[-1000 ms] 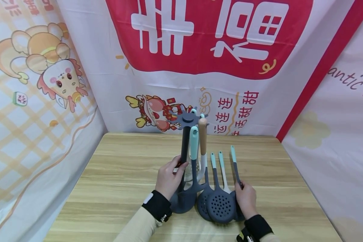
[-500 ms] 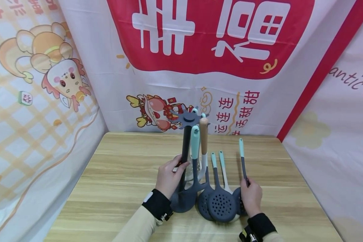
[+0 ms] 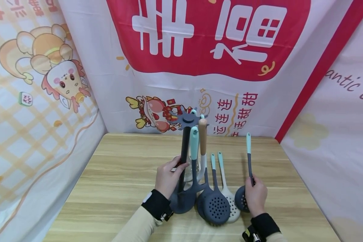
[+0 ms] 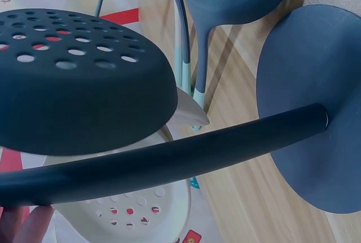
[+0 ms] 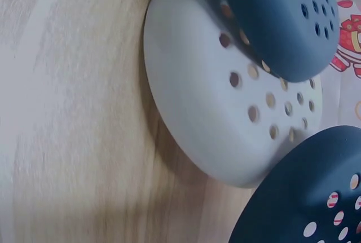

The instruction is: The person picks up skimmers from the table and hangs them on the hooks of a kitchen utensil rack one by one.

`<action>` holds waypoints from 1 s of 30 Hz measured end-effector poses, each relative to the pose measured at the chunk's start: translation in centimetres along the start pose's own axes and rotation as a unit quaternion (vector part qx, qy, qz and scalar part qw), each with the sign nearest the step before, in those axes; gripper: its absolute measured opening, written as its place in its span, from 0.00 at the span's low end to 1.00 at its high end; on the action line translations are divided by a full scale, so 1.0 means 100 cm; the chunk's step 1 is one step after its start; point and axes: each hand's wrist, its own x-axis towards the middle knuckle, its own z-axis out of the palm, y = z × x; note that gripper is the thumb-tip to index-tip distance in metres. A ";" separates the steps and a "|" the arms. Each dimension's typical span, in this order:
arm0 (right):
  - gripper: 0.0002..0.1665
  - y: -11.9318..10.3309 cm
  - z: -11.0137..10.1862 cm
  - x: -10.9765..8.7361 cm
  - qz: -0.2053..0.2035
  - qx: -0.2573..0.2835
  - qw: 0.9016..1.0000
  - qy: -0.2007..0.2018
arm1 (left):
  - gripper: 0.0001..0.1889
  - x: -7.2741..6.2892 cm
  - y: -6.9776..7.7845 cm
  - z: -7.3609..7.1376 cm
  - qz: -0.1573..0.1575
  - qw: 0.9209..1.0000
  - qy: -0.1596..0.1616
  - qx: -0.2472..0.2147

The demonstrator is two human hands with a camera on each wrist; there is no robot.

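Observation:
My left hand [image 3: 168, 176] grips the black pole [image 3: 186, 141] of a utensil stand, which has a hooked top [image 3: 188, 118] and a round base [image 4: 316, 85]. Utensils hang from it, among them one with a mint handle [image 3: 194, 144] and one with a wooden handle [image 3: 202, 134]. My right hand [image 3: 256, 195] holds a dark grey skimmer [image 3: 241, 199] by its shaft, the mint handle end pointing away from me. Left of that skimmer, a white skimmer [image 5: 197, 85] lies on the table, partly covered by another dark skimmer [image 3: 216, 210].
The wooden table [image 3: 121, 168] extends to both sides of the stand. Behind it hangs a printed cloth [image 3: 169, 84], with more cloth [image 3: 48, 117] along the left and the right. One more dark utensil head [image 3: 200, 203] lies beneath the front skimmer.
My right hand has moved right with its skimmer, parting it from the others and uncovering more of the white one. The front dark skimmer sits slightly further left. My left hand stays on the pole.

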 end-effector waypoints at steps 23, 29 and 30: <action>0.19 -0.024 -0.007 -0.013 -0.066 0.084 0.993 0.057 | 0.13 -0.001 0.004 0.003 0.008 1.000 0.019 0.009; 0.16 -0.043 -0.012 -0.021 -0.110 0.133 0.981 0.083 | 0.12 -0.001 0.004 0.004 -0.001 1.000 0.019 0.006; 0.15 -0.046 -0.013 -0.022 -0.120 0.142 0.979 0.087 | 0.12 -0.001 0.004 0.004 -0.003 1.000 0.019 0.005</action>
